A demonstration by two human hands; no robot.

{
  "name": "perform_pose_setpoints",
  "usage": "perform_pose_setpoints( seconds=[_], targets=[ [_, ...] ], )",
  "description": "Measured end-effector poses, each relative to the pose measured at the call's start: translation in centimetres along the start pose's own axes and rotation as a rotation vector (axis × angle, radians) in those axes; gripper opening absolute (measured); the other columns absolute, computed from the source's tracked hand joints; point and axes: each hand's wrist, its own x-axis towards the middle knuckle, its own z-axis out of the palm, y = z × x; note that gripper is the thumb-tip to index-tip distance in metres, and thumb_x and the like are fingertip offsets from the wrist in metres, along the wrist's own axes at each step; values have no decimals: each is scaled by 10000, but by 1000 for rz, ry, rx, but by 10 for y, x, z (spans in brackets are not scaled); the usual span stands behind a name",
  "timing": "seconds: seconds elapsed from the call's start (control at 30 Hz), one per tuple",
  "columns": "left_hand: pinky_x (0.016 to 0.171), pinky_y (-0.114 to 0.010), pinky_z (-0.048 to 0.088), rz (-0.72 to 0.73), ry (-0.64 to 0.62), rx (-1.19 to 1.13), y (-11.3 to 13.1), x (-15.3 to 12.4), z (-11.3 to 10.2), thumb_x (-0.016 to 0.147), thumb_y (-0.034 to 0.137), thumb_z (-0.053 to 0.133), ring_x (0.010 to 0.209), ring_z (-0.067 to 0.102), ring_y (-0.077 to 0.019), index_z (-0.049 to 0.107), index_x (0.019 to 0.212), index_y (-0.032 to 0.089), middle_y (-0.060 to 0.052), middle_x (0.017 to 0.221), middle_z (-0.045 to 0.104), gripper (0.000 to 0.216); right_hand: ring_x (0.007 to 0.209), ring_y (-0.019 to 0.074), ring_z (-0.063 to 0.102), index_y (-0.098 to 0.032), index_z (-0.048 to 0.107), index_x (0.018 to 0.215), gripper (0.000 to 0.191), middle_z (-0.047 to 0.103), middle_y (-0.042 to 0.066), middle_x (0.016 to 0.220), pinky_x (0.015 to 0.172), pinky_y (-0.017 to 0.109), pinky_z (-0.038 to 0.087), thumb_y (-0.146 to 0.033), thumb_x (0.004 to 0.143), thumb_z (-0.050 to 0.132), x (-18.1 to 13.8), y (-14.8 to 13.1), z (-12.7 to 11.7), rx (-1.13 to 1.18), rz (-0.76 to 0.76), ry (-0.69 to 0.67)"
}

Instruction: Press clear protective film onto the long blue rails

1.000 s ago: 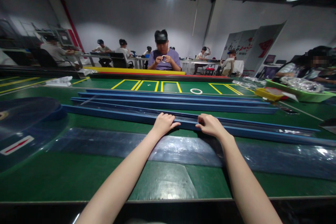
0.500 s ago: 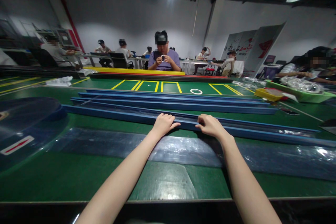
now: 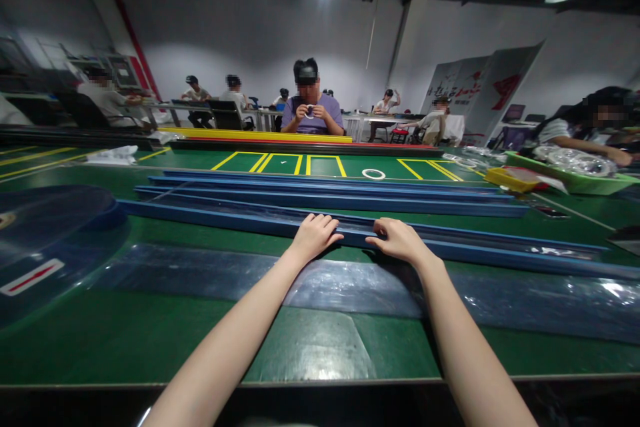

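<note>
Across the table in front of me lies a long blue plastic channel (image 3: pixel 490 251), with clear film showing inside its trough. My left hand (image 3: pixel 316 237) is closed over its near wall, fingers over the top edge and thumb stretched toward the right. A short way to the right, my right hand (image 3: pixel 399 239) grips the same wall with curled fingers, its thumb on the near side. Between my arms and beyond them, a wide strip of clear plastic film (image 3: pixel 345 288) lies flat. The strip leads left to a large roll of film (image 3: pixel 60 213).
More blue channels (image 3: pixel 350 197) lie just behind. Farther back are a white ring (image 3: pixel 373 174), a yellow profile (image 3: pixel 255 136) and a green tray (image 3: pixel 600 181) with plastic-wrapped items. A co-worker (image 3: pixel 323 110) sits opposite; another person (image 3: pixel 575 127) works at the right.
My right thumb has stretched slightly leftward along the channel; my left hand stays nearly still. The co-worker opposite has lowered a white ring slightly, and the person at right has reached out an arm.
</note>
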Motion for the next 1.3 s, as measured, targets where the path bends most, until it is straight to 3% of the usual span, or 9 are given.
perform_pose_setpoints(
  seconds=[0.33, 1.3],
  targets=[
    [686, -303, 314, 12, -7, -1, 1, 1, 0, 861, 442, 449, 767, 534, -185, 548, 850, 158, -55, 800, 598, 301, 745, 136, 495, -178, 556, 846, 109, 573, 36, 816, 660, 228, 345, -258, 791, 507, 6, -5, 11, 97, -124, 46],
    [637, -275, 360, -27, -7, -38, 1, 3, 4, 828, 444, 500, 736, 553, -169, 528, 763, 156, -34, 760, 600, 296, 674, 121, 449, -176, 519, 744, 34, 515, 16, 746, 602, 217, 296, -204, 760, 528, 8, -6, 13, 102, -95, 40]
  ],
)
